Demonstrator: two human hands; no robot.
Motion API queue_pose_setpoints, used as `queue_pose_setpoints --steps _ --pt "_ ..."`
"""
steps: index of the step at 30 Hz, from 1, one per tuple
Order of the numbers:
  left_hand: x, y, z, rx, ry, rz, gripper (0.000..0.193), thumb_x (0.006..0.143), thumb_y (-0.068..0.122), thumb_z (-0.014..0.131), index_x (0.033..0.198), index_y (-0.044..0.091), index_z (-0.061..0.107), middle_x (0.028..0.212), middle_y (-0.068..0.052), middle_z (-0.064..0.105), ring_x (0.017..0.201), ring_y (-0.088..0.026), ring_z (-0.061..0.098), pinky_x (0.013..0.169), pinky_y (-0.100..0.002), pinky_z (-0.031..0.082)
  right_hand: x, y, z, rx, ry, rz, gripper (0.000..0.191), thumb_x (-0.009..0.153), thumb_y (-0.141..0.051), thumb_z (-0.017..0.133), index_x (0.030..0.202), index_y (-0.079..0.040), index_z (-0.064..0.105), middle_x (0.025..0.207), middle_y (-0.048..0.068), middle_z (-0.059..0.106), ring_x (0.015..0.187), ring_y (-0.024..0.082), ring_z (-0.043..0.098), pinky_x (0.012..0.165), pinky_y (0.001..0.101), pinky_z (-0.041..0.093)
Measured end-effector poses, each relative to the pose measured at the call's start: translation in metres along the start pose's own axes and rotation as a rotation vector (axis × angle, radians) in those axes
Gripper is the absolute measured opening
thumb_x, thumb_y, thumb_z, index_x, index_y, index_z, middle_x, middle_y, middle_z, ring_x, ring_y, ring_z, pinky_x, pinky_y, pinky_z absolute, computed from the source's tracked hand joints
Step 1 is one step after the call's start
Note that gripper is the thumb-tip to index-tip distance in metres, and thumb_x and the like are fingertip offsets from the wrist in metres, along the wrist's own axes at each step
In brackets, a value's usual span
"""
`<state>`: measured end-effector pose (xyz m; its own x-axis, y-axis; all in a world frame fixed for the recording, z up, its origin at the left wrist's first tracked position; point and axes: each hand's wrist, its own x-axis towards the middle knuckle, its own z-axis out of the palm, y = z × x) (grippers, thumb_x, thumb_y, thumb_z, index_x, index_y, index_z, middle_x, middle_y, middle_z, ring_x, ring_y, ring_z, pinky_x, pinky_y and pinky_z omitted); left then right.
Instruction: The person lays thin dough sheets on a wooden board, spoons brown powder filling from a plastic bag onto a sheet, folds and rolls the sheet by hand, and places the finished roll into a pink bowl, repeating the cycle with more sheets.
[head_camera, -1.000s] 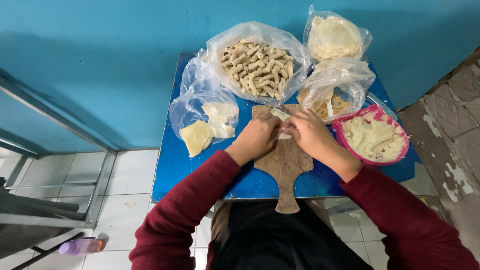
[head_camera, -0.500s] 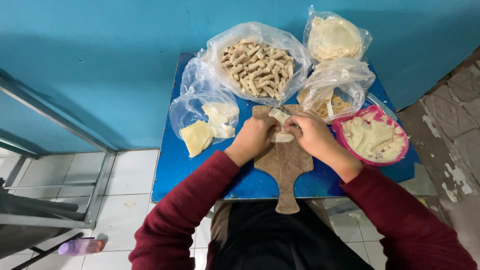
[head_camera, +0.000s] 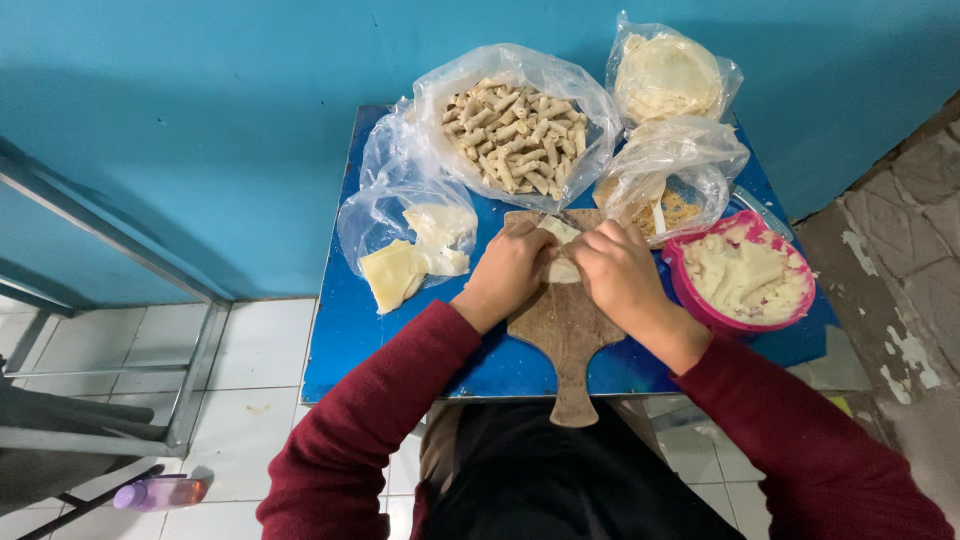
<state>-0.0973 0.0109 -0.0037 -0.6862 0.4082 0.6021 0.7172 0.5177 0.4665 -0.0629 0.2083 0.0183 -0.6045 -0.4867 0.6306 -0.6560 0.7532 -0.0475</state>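
Turquoise wall and pale floor tiles frame a small blue worktop (head_camera: 400, 340) seen from the head camera, looking straight down. At its middle lies a wooden paddle-shaped board (head_camera: 565, 335), handle pointing back toward the person. Both hands meet over the board's far end: the left hand (head_camera: 510, 270) and the right hand (head_camera: 615, 270) are each clenched around a small pale wrapper of dough (head_camera: 562, 265), pinching it between the fingertips from either side.

Beyond the hands sits an open clear bag of finished rolls (head_camera: 515, 135), tan and finger-shaped, piled thickly. Left of the left hand a second clear bag (head_camera: 400, 220) holds pale yellow cheese slabs (head_camera: 395, 272), one spilling out at its mouth. Just past the right hand a crumpled bag (head_camera: 670, 180) covers a brownish filling, only partly visible through the plastic. Farther beyond it, another bag holds a stack of round wrappers (head_camera: 665, 75). Right of the right hand stands a pink bowl (head_camera: 690, 300) filled with white cheese pieces (head_camera: 745, 275).

On the floor, well left of the hands, lies a purple bottle (head_camera: 160, 492) beside a metal frame (head_camera: 190, 390).
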Motion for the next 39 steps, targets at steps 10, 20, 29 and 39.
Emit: queue_pose_setpoints --steps 10,20,29,39 --pt "0.003 0.004 -0.010 -0.005 -0.050 -0.065 0.046 0.077 0.007 0.081 0.116 0.005 0.057 0.099 -0.012 0.061 0.100 -0.034 0.058 0.091 -0.044 0.047 0.006 0.017 0.021 -0.038 -0.011 0.055 0.025 0.095 -0.009 0.061 0.114 -0.009 0.077 0.108 0.010 0.075 0.102 0.027 0.060 0.095 0.0412 0.047" --pt "0.004 0.017 -0.020 -0.058 0.132 0.069 0.057 0.081 0.012 0.081 0.129 0.002 0.052 0.117 -0.022 0.055 0.109 -0.043 0.054 0.094 -0.046 0.046 0.009 0.023 -0.008 0.693 -0.021 0.543 0.037 0.099 0.001 0.058 0.135 -0.006 0.062 0.102 0.012 0.077 0.095 0.014 0.074 0.079 0.0266 0.055" --pt "0.010 0.028 -0.042 -0.241 -0.433 0.019 0.014 0.096 0.019 0.070 0.107 0.010 0.073 0.092 -0.016 0.074 0.083 -0.034 0.072 0.074 -0.043 0.056 -0.030 -0.004 -0.034 0.716 -0.043 0.534 0.039 0.099 -0.005 0.060 0.138 -0.006 0.059 0.099 0.006 0.078 0.093 0.006 0.072 0.075 0.0220 0.054" --pt "0.100 -0.021 -0.060 0.339 0.319 0.186 0.044 0.087 0.006 0.062 0.129 -0.008 0.063 0.130 -0.031 0.062 0.109 -0.041 0.067 0.095 -0.046 0.056 -0.042 -0.014 -0.032 0.569 -0.036 0.510 0.039 0.095 -0.018 0.068 0.133 -0.008 0.065 0.091 0.006 0.076 0.074 0.015 0.063 0.067 0.0290 0.052"
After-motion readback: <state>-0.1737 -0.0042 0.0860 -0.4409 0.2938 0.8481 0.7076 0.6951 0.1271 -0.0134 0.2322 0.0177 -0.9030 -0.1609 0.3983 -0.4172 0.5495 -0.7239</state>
